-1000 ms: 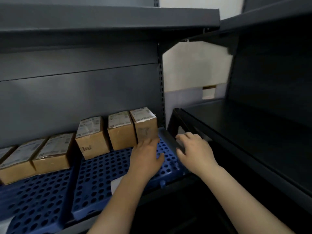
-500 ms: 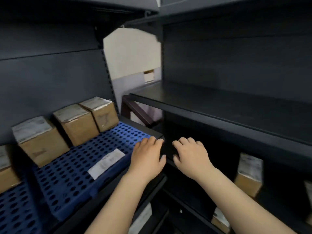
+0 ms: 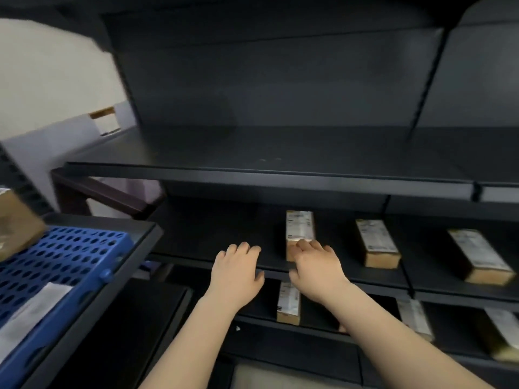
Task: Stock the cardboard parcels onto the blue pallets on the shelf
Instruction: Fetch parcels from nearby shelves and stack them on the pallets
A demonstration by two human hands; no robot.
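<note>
The right hand [image 3: 316, 269] covered the near end of one parcel [image 3: 299, 227]. Another parcel [image 3: 15, 223] and the blue pallet [image 3: 60, 265] were cut off at left. Label print was too blurred to read.

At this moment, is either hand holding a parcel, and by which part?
Nothing is held. The left hand hangs open over the shelf edge. The right hand reaches the near end of a parcel, fingers not yet curled round it.

3 brown label-topped cardboard parcels [image 3: 299, 234] on dark mid shelf, blue perforated pallet [image 3: 64, 265] far left
</note>
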